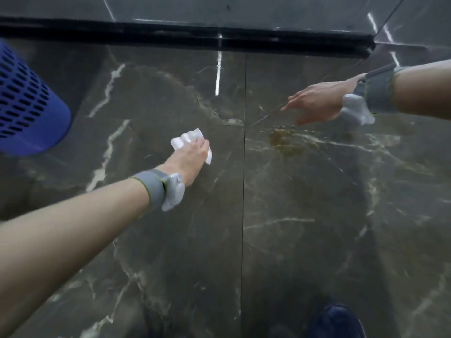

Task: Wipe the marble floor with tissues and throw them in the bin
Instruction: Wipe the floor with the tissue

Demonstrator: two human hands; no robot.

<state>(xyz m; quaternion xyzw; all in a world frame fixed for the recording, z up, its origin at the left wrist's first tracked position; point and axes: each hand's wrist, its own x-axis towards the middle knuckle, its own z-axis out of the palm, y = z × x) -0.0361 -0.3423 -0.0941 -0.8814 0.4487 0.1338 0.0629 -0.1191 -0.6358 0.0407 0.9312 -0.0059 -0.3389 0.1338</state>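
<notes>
Since my left hand [192, 157] presses one tissue [186, 138] flat and right hand [314, 103] hovers spread, that brown mess [280, 140] could just smear.

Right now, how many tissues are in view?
1: the tissue under the left hand on the marble floor. More could be hidden inside the blue bin.

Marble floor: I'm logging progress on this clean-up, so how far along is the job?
Early. Done: nothing shows as finished; the brownish spill lies unwiped on the marble floor. In hand: the left hand presses a white tissue onto the floor, left of the spill, while the right hand hovers open and empty. Left: wiping that spill, then dropping the tissue in the blue bin.
</notes>
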